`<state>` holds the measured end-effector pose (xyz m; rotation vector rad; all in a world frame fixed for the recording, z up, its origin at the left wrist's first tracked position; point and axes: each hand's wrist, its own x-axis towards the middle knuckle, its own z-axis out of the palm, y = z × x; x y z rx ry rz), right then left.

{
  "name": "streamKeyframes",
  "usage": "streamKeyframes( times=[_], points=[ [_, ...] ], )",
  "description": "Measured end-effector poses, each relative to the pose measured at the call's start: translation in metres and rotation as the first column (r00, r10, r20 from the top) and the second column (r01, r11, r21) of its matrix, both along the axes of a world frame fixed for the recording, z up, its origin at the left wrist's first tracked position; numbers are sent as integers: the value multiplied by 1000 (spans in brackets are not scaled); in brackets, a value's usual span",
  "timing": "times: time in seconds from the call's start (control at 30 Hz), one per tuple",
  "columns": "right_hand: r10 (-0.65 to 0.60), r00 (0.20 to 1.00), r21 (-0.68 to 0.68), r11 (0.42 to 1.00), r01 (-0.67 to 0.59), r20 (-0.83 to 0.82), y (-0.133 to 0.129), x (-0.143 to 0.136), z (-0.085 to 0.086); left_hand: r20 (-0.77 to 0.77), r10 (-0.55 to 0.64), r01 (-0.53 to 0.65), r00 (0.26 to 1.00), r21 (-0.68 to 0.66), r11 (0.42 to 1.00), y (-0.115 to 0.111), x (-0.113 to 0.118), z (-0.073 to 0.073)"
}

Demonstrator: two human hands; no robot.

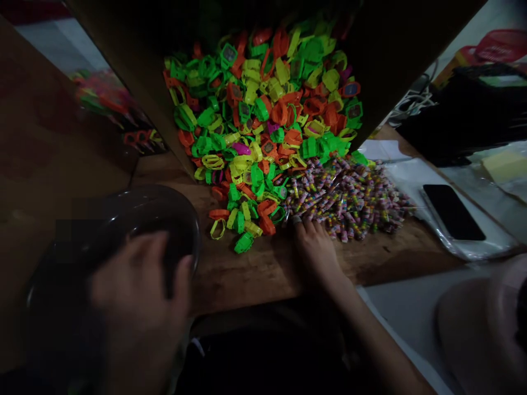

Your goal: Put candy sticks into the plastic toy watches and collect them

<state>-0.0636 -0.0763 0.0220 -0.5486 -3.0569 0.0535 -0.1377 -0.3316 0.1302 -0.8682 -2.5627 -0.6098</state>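
My left hand [140,285], blurred by motion, is over a dark round basin [193,219] at the left. Its thumb stands apart from the bent fingers, and nothing shows between them. My right hand [315,244] rests at the near left edge of a heap of small wrapped candies [354,203]. Its fingers are curled down, with the tips hidden among the candies, so what they hold is not visible. Bordering that heap is a large pile of green, yellow and orange toy watches [263,120], spilling from a tipped box [395,55] onto the wooden table [247,280].
A black phone [453,211] lies on clear plastic bags [465,247] at the right. Behind them are white cables [415,101] and a black plastic bag [465,115]. Bagged colourful items [102,93] hang at the left. A pale round container [481,318] stands at the lower right.
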Motion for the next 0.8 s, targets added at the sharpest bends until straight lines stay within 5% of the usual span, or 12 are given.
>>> streamKeyframes(
  times=[0.07,0.17,0.27,0.33,0.53,0.67,0.73,0.8],
  points=[
    [-11,1000,-3,1000,11,-4,-1,-5,-6,15,-101,102,995,-90,991,33,5,-31],
    [-30,999,-66,997,28,-29,-8,-3,-4,159,-47,70,986,-144,987,69,2,-79],
    [-28,983,-200,980,-8,-180,-10,11,-2,182,-76,97,980,-108,989,76,-8,-101],
    [-47,970,-234,972,-10,-237,-8,23,-3,207,-138,148,968,-31,989,73,-12,-99],
    [-111,993,-161,981,104,-31,-3,38,2,380,-400,266,834,359,895,71,-4,-65],
    [-5,903,-466,858,-217,-430,-17,38,36,317,-475,348,821,381,856,75,3,-49],
    [13,827,-510,782,-358,-561,-28,39,53,292,-471,355,832,372,858,75,6,-45],
    [14,806,-487,790,-371,-591,-37,39,62,289,-471,362,834,357,861,74,8,-43]
  ],
)
